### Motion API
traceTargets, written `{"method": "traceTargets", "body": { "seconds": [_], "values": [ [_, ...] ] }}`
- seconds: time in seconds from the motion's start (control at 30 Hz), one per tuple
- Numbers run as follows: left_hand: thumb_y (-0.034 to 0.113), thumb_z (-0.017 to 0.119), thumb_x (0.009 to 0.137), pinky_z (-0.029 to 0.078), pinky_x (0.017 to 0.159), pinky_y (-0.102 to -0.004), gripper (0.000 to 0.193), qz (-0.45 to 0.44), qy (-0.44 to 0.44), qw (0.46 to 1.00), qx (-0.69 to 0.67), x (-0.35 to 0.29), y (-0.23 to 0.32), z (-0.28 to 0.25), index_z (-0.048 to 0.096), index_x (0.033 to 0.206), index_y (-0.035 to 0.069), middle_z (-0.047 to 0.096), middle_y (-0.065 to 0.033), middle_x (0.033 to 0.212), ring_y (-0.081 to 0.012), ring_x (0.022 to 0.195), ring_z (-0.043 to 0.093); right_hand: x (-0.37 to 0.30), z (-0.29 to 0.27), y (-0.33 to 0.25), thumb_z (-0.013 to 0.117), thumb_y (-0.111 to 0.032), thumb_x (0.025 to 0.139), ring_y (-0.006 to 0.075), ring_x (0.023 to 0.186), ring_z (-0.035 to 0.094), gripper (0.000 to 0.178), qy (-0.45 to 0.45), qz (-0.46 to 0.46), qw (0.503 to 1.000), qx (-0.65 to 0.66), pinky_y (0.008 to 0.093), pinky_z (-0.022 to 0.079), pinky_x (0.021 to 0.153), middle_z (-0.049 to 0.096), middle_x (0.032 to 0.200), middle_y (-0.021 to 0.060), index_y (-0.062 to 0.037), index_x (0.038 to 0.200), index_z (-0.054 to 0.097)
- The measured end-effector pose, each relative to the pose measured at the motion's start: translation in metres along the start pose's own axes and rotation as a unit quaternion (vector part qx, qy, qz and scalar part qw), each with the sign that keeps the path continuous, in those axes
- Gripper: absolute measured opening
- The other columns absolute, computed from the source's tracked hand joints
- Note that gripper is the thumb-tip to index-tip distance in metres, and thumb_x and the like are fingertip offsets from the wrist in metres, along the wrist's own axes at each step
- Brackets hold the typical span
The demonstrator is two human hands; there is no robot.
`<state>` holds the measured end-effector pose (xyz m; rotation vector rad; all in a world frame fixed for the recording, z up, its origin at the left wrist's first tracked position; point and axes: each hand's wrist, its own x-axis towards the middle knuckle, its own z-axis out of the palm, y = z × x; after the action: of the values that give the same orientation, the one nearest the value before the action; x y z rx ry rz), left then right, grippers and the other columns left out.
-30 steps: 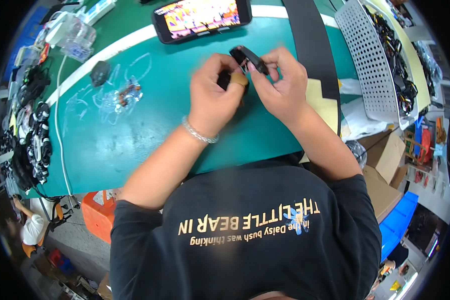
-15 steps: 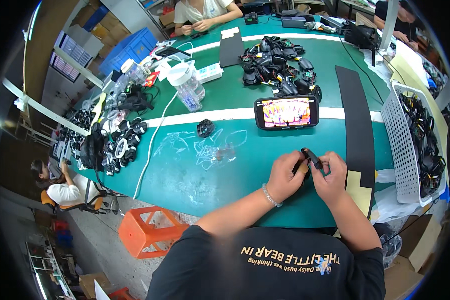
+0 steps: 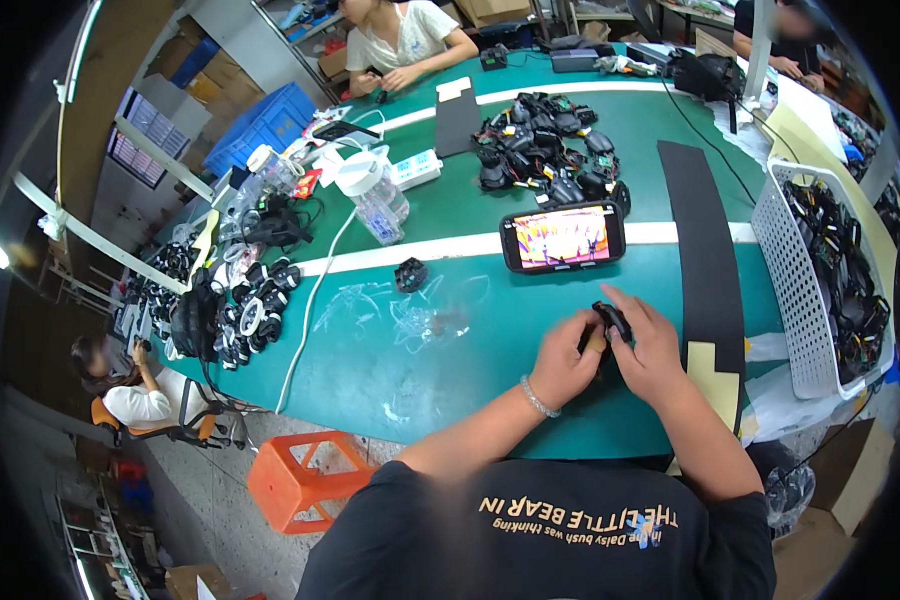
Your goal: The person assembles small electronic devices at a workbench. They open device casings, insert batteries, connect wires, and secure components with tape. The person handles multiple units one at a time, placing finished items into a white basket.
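A small black curved plastic part (image 3: 613,319) is held between my two hands above the green table, near its front edge. My left hand (image 3: 567,358) is closed around the part's left side, with a covering on the thumb. My right hand (image 3: 652,345) pinches the other side between thumb and bent fingers, its index finger raised and stretched out. The fingers partly hide the part, and its exact kind cannot be made out. Just beyond my hands a phone (image 3: 562,238) stands propped, its screen lit with a colourful picture.
Past the phone lies a heap of black devices with wires (image 3: 550,150). A white perforated basket (image 3: 795,290) full of similar parts stands at right, beside a long black mat (image 3: 705,250). A clear jar (image 3: 375,205), a lone black piece (image 3: 410,274) and a white cable (image 3: 315,300) are leftward.
My right index finger has lifted and straightened, and the black part is turned slightly between my hands. The whole view has shifted a little. Across the table, a person sits more upright.
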<state>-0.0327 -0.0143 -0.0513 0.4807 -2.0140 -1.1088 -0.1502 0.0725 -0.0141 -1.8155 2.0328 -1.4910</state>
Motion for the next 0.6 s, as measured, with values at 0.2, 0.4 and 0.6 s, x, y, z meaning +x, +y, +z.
{"method": "traceTargets", "body": {
  "seconds": [0.2, 0.4, 0.6],
  "values": [
    [0.005, 0.056, 0.082, 0.045, 0.059, -0.0339, 0.007, -0.063, 0.038, 0.996, -0.054, 0.004, -0.003, 0.015, 0.054, 0.086, -0.002, 0.058, -0.0163, 0.072, -0.024, 0.062, 0.055, -0.002, 0.001, 0.016, 0.05, 0.003, 0.078, 0.0376, 0.093, 0.057, 0.039, -0.054, -0.013, 0.996, 0.065, 0.0416, 0.047, 0.078, 0.058, 0.104, 0.0158, -0.0088, 0.115, 0.054],
    [0.003, 0.054, 0.085, 0.044, 0.061, -0.0238, 0.005, -0.115, -0.016, 0.987, -0.115, 0.002, -0.01, 0.012, 0.054, 0.09, -0.001, 0.058, -0.0048, 0.075, -0.0088, 0.068, 0.052, 0.0, -0.003, 0.025, 0.051, 0.001, 0.077, 0.035, 0.093, 0.055, 0.03, -0.127, 0.062, 0.98, 0.142, 0.0389, 0.045, 0.081, 0.057, 0.1, 0.0162, -0.0045, 0.107, 0.048],
    [0.001, 0.054, 0.085, 0.045, 0.067, -0.0248, 0.005, -0.113, -0.063, 0.984, -0.124, 0.0, -0.013, 0.01, 0.053, 0.089, -0.002, 0.059, -0.0048, 0.078, -0.0104, 0.073, 0.053, -0.002, -0.006, 0.029, 0.053, 0.003, 0.075, 0.0302, 0.089, 0.056, 0.03, -0.169, 0.109, 0.962, 0.187, 0.0367, 0.044, 0.08, 0.057, 0.093, 0.0134, -0.0057, 0.104, 0.046]
  ]
}}
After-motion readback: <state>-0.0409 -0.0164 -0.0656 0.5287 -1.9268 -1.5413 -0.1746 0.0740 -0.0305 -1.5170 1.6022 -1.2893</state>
